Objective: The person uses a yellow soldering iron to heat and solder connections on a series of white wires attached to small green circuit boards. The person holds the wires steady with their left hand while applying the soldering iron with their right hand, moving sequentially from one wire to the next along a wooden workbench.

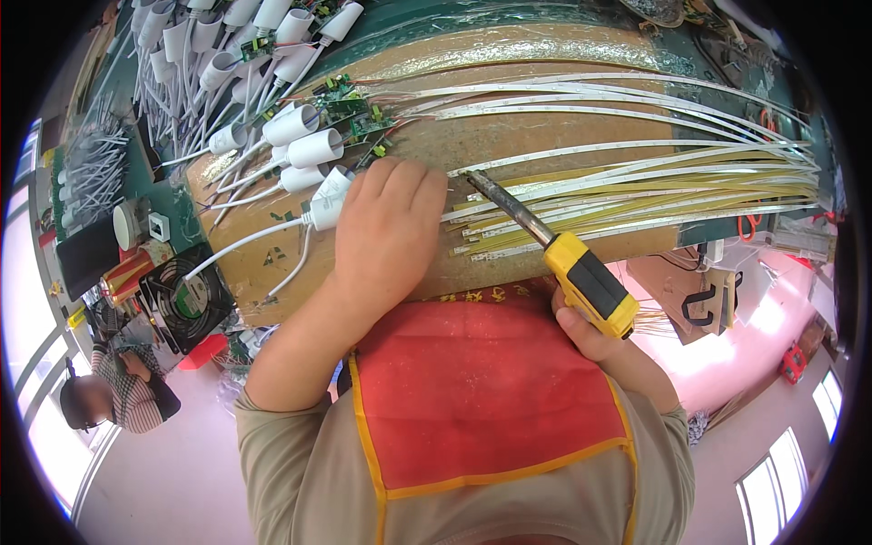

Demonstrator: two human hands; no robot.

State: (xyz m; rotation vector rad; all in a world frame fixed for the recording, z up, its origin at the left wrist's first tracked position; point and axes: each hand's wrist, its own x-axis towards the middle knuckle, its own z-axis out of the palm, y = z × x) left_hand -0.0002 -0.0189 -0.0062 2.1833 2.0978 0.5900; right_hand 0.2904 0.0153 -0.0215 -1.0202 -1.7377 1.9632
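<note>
My right hand (586, 334) is closed round the yellow and black handle of a soldering iron (595, 283). The dark metal barrel points up and left, its tip by the left ends of the light strips. Knuckles up, my left hand (392, 218) is bent over the board with curled fingers. Its fingertips are hidden, so I cannot make out what they grip. Against it lies a white cylindrical lamp cap (329, 202) with a white cable running left. Thin white and yellowish LED strips (563, 186) stretch from near the iron's tip to the right.
More white caps (315, 148) lie farther left, near small green circuit boards (350, 107). A larger heap of cabled caps (218, 68) fills the far left. The brown work board (263, 282) lies underneath. A black fan (186, 300) stands at the left; another person (127, 391) is beyond it.
</note>
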